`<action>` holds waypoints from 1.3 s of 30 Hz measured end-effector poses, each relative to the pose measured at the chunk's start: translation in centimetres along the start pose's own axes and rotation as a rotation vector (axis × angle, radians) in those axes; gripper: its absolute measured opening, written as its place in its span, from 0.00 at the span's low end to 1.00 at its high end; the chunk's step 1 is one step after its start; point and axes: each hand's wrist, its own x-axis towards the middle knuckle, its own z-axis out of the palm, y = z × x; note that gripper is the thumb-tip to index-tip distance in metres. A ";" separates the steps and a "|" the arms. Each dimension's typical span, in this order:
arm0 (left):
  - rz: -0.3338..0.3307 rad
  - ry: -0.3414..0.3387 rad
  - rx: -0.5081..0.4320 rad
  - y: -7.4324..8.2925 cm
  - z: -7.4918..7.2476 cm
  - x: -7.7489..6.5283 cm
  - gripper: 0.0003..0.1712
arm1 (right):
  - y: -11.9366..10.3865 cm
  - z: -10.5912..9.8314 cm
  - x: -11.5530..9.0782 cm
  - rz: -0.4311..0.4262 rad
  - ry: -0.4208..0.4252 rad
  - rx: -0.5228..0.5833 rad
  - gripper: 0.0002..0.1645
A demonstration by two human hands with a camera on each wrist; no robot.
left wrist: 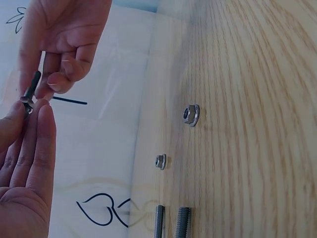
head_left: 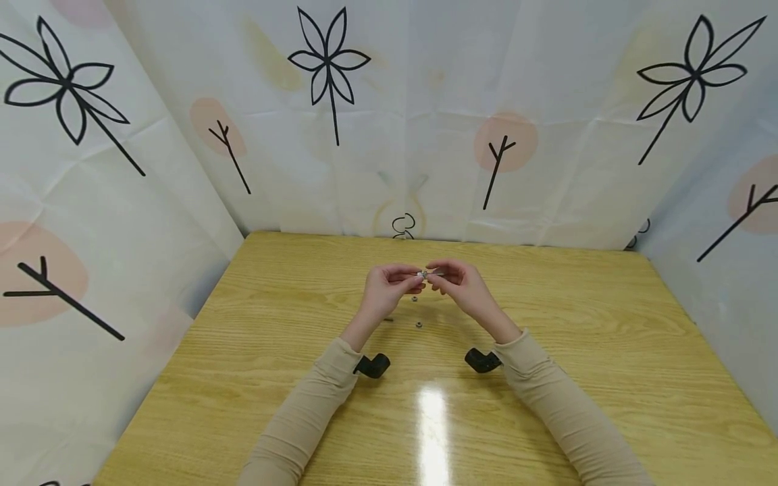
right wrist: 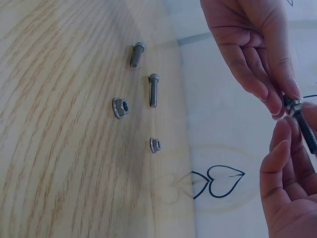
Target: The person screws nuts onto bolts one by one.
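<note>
And there's the tabletop (head_left: pixel 577 418), yellowish wood grain all across, a bright glare (head_left: pixel 433 439) streaking its near middle! White cloth (head_left: pixel 413 88) rises left, right and far; a black-outlined flower (head_left: pixel 327 61) blooms far left of centre, a peach blotch (head_left: pixel 523 131) to its right, crossed by a black twig (head_left: pixel 495 162)!

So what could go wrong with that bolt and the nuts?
The bolt is held up off the table, pinched between the left hand and right hand, so it might slip and drop. Two small nuts lie loose underneath, so a falling bolt might knock one away.
</note>
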 end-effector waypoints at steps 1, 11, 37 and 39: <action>-0.002 0.001 -0.001 0.0 0.0 0.0 0.12 | 0.4 0.0 0.1 0.003 0.002 0.005 0.16; -0.005 -0.003 -0.007 0.0 0.0 0.0 0.12 | 1.2 0.0 0.3 -0.021 0.018 -0.033 0.15; 0.047 -0.023 -0.004 -2.6 -0.6 1.0 0.13 | 1.2 0.3 0.2 -0.073 0.049 -0.014 0.13; 0.047 -0.029 -0.003 -2.6 -0.6 1.0 0.13 | 1.0 0.3 0.2 -0.057 0.053 -0.027 0.13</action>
